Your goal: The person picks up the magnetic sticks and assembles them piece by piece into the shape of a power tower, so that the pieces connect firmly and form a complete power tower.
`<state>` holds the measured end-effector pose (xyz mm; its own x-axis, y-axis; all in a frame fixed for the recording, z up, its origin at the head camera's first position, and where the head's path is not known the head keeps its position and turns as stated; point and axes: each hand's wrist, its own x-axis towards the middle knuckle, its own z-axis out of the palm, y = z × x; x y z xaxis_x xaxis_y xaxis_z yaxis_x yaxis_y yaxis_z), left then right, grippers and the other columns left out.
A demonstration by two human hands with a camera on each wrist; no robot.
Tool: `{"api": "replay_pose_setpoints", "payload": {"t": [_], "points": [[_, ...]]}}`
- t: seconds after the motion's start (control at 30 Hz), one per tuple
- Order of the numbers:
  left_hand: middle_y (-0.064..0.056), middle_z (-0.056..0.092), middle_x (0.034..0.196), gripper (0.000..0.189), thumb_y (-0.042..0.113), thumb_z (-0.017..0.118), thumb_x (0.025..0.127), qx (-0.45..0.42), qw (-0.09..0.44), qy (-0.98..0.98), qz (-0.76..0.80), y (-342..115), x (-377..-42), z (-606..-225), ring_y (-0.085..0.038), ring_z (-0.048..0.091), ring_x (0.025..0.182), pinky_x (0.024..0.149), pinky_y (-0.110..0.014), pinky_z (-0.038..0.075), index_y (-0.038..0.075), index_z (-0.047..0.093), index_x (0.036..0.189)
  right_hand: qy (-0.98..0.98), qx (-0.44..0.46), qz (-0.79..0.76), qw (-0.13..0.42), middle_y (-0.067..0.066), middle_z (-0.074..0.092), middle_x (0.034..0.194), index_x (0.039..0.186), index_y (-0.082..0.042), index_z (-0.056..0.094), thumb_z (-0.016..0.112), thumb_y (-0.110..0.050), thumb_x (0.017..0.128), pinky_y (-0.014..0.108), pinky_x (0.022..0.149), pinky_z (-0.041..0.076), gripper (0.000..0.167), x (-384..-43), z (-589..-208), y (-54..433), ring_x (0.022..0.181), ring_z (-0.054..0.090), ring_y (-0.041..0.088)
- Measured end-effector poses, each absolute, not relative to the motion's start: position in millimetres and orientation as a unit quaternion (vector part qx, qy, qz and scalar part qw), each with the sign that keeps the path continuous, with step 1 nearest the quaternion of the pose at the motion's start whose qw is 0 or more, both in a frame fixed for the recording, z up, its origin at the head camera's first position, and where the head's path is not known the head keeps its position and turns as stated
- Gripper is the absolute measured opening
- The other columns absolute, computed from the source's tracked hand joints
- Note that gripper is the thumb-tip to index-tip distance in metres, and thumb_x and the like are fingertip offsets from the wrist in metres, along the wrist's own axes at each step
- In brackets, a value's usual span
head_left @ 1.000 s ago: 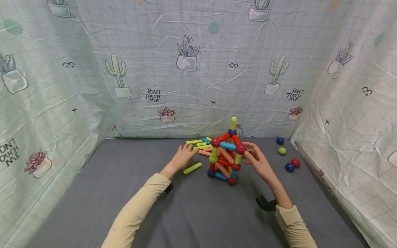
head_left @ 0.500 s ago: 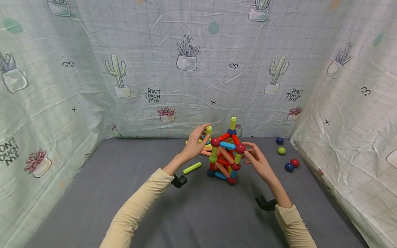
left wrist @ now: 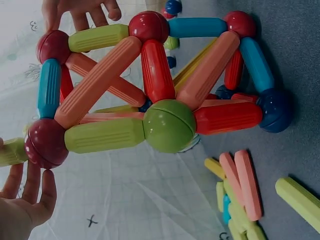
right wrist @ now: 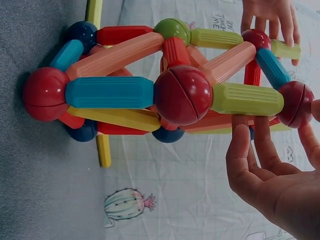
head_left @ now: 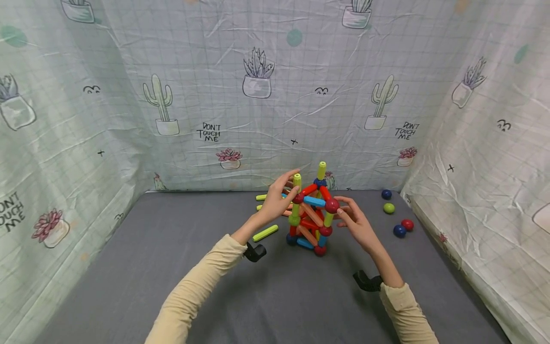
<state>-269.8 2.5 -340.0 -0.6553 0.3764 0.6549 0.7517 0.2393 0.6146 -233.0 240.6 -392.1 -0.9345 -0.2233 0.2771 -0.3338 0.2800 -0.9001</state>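
A tower of coloured magnetic rods and balls [head_left: 312, 222] stands upright on the grey table. My left hand [head_left: 275, 203] pinches a yellow-green rod [head_left: 297, 179] upright at the tower's top left red ball [left wrist: 46, 143]. In the left wrist view that rod's end meets the ball, with fingertips just below. At the tower's right side, my right hand [head_left: 356, 224] holds the top red ball [right wrist: 295, 105], its fingers also against the green rod [right wrist: 247, 99] beneath. Another yellow-green rod [head_left: 322, 170] stands on the blue ball [head_left: 320, 183] at the back.
Loose rods lie behind my left hand, partly hidden, including salmon ones [left wrist: 248, 185]. A single yellow-green rod [head_left: 265, 233] lies left of the tower. Loose blue, green and red balls [head_left: 407, 225] sit far right. A patterned curtain [head_left: 206, 95] surrounds the table.
My left hand has picked up a yellow-green rod from the loose pile, raised it and brought it right to the tower's top left ball. My right hand keeps its place.
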Motion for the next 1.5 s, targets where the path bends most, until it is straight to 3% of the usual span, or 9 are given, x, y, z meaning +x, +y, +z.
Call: {"api": "replay_pose_setpoints", "payload": {"t": [0.2, 0.37, 0.6, 0.8, 1.0, 1.2, 1.33, 1.5], "points": [[-0.025, 0.053, 0.109, 0.044, 0.004, 0.048, 0.09, -0.334, 0.149, -0.759, -0.539, -2.1, -266.3, -343.9, -0.036, 0.056, 0.095, 0.076, -0.044, 0.048, -0.002, 0.035, 0.132, -0.8, 0.173, 0.573, 0.049, 0.019, 0.049, 0.118, 0.133, -0.012, 0.032, 0.038, -0.029, 0.096, 0.027, 0.073, 0.049, 0.041, -232.3, -392.4, 240.5, 0.092, 0.058, 0.006], [-0.018, 0.056, 0.108, 0.036, 0.017, 0.046, 0.093, -0.303, 0.121, -0.77, -0.548, -11.0, -287.0, -377.9, -0.031, 0.058, 0.095, 0.075, -0.039, 0.05, 0.004, 0.044, 0.127, -0.803, 0.171, 0.57, 0.046, 0.021, 0.049, 0.119, 0.134, -0.013, 0.031, 0.038, -0.029, 0.096, 0.027, 0.074, 0.049, 0.042, -232.0, -393.0, 240.5, 0.094, 0.058, 0.009], [-0.014, 0.063, 0.096, 0.027, 0.02, 0.046, 0.093, -0.254, 0.145, -0.784, -0.547, -30.8, -316.6, -417.8, -0.029, 0.06, 0.088, 0.069, -0.031, 0.05, 0.006, 0.054, 0.115, -0.804, 0.172, 0.568, 0.04, 0.023, 0.048, 0.118, 0.137, -0.01, 0.027, 0.039, -0.029, 0.096, 0.028, 0.074, 0.048, 0.046, -231.5, -394.8, 240.1, 0.098, 0.057, 0.018], [-0.016, 0.063, 0.093, 0.024, 0.014, 0.048, 0.091, -0.211, 0.181, -0.812, -0.514, -50.1, -341.1, -439.0, -0.031, 0.061, 0.083, 0.068, -0.036, 0.051, 0.003, 0.057, 0.11, -0.802, 0.173, 0.571, 0.04, 0.023, 0.048, 0.117, 0.136, -0.01, 0.027, 0.039, -0.028, 0.096, 0.028, 0.074, 0.048, 0.046, -231.3, -396.0, 240.8, 0.095, 0.058, 0.011], [-0.017, 0.061, 0.09, 0.022, 0.007, 0.047, 0.089, -0.193, 0.207, -0.847, -0.45, -66.2, -355.9, -450.3, -0.028, 0.059, 0.08, 0.072, -0.039, 0.049, -0.001, 0.058, 0.107, -0.802, 0.174, 0.57, 0.041, 0.023, 0.049, 0.117, 0.137, -0.011, 0.027, 0.039, -0.028, 0.096, 0.036, 0.077, 0.049, 0.046, -231.7, -396.1, 240.6, 0.096, 0.058, 0.013], [-0.015, 0.06, 0.089, 0.022, 0.002, 0.049, 0.087, -0.238, 0.206, -0.85, -0.423, -56.6, -349.9, -457.4, -0.024, 0.059, 0.079, 0.068, -0.037, 0.05, -0.001, 0.058, 0.107, -0.803, 0.173, 0.569, 0.04, 0.024, 0.048, 0.117, 0.137, -0.013, 0.027, 0.038, -0.028, 0.096, 0.027, 0.074, 0.048, 0.045, -231.2, -397.3, 241.1, 0.094, 0.058, 0.008], [-0.018, 0.062, 0.094, 0.023, 0.006, 0.048, 0.089, -0.274, 0.167, -0.835, -0.446, -42.3, -339.2, -457.8, -0.023, 0.061, 0.081, 0.067, -0.032, 0.051, 0.0, 0.057, 0.11, -0.806, 0.166, 0.566, 0.036, 0.024, 0.049, 0.117, 0.137, -0.015, 0.027, 0.038, -0.029, 0.096, 0.029, 0.075, 0.048, 0.045, -231.8, -398.9, 240.8, 0.099, 0.057, 0.02], [-0.017, 0.063, 0.103, 0.028, 0.015, 0.048, 0.092, -0.311, 0.088, -0.819, -0.474, -27.0, -320.6, -451.1, -0.029, 0.062, 0.086, 0.071, -0.031, 0.05, 0.004, 0.055, 0.116, -0.822, 0.154, 0.549, 0.009, 0.025, 0.048, 0.116, 0.135, -0.008, 0.027, 0.038, -0.029, 0.096, 0.031, 0.076, 0.046, 0.046, -231.6, -402.3, 239.2, 0.106, 0.051, 0.039]]}}
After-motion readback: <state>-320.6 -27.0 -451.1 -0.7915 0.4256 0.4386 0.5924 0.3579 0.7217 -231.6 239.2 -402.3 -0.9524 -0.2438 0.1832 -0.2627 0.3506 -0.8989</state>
